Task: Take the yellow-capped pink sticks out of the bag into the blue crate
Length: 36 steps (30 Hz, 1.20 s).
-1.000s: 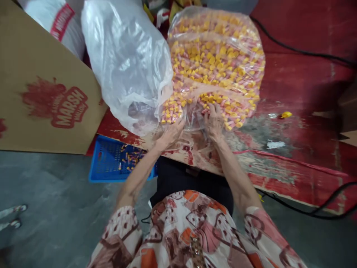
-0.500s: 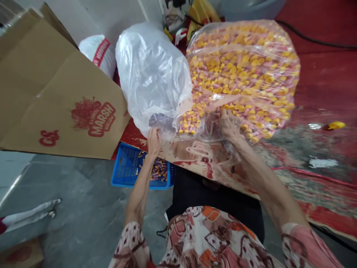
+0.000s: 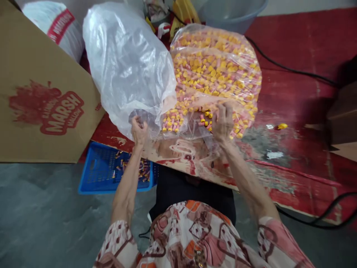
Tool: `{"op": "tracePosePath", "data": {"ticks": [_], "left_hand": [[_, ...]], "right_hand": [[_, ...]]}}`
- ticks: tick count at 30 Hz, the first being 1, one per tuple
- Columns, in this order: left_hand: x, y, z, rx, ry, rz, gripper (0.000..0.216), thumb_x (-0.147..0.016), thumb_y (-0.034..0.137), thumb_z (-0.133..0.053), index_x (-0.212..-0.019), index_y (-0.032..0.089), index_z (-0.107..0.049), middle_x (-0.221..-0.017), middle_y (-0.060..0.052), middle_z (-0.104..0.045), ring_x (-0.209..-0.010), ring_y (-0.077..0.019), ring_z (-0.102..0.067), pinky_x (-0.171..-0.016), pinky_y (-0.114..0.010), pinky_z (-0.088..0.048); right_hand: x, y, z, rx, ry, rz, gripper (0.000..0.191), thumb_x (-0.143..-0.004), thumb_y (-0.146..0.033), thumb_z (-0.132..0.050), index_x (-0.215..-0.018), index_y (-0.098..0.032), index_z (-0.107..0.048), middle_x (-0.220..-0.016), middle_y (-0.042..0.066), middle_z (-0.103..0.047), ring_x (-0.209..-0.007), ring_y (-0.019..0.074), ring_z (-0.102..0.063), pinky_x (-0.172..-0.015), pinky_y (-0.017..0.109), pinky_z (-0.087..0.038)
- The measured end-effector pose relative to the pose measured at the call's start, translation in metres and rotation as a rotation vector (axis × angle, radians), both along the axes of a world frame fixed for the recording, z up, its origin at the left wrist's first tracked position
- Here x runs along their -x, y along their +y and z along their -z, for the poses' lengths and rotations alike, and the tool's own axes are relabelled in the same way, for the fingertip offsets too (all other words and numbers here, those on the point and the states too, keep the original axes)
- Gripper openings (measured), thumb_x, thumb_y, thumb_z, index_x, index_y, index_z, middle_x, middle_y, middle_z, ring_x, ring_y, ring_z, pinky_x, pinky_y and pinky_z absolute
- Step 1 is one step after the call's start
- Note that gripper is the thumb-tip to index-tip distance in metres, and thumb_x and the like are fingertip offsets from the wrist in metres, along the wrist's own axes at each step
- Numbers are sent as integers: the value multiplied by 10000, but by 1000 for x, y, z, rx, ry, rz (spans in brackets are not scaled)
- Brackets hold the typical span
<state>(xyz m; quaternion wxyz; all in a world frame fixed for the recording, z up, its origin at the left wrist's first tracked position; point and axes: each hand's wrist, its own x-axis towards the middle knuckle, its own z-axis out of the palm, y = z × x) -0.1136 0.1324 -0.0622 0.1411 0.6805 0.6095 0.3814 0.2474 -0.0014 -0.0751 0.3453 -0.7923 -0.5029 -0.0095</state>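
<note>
My left hand (image 3: 139, 131) is at the mouth of a whitish plastic bag (image 3: 128, 63), its fingers loosely curled and apart with nothing visible between them. Beside that bag lies a large clear bag (image 3: 217, 50) full of small pink pieces with yellow ends. At its mouth is my right hand (image 3: 223, 123), bent over the pieces and smeared by motion; whether it holds any is hidden. Between the hands, a cluster of these pieces (image 3: 173, 121) rests at the front, next to crumpled clear plastic (image 3: 195, 124).
A large cardboard box (image 3: 36, 104) stands at left, with a blue basket (image 3: 96, 171) of small pieces below the table edge. Behind are a white sack (image 3: 63, 26) and a grey-blue basin (image 3: 234, 15). A black cable (image 3: 290, 69) crosses the worn red tabletop (image 3: 295, 100).
The whole view has shifted, so most things sit further left. My left hand's fingers have parted. My right hand has risen somewhat, and loose pieces show beside it.
</note>
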Motion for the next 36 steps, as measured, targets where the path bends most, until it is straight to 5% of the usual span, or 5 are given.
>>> {"op": "tracePosePath", "data": {"ticks": [5,9,19,27,36], "left_hand": [[-28,-63,-6,-2,-28,483,276,-1103,324,-674,-1346,207,-729,-1095,-65,-758,-955,-197,-711,-915,-316,-619],[-52,-78,1,61,36,732,314,-1153,312,-616,-1415,215,-760,-1217,-94,-778,-1098,-228,-740,-1065,-372,-619],[-72,-75,13,236,74,773,310,-1140,264,-644,-1402,214,-801,-1430,-124,-776,-1498,-287,-662,-1340,-467,-506],[-100,-81,-6,248,70,836,208,-1192,297,-568,-1256,209,-746,-1245,-102,-767,-1174,-245,-754,-1100,-387,-632],[-177,-103,1,139,680,905,275,-1141,84,-469,-1295,176,-677,-1468,-200,-645,-1203,-309,-738,-972,-405,-627]], "right_hand": [[32,-9,27,160,-36,-158,392,-1122,-212,-498,-1374,-211,-798,-1301,210,-781,-1281,389,-675,-1078,517,-560],[15,-7,31,-49,124,-232,354,-1116,-293,-553,-1383,-239,-778,-1263,147,-809,-1128,330,-721,-990,451,-591],[26,-37,21,-156,342,-307,254,-1135,-440,-632,-1065,-259,-796,-1063,90,-802,-965,260,-713,-907,384,-573],[66,-51,22,-94,621,-495,315,-1096,-471,-652,-1316,-266,-747,-1157,74,-814,-968,246,-739,-885,374,-624],[41,-66,47,-135,237,-25,378,-1085,-216,-422,-1299,-243,-732,-1308,170,-770,-1247,329,-691,-1126,510,-586]]}}
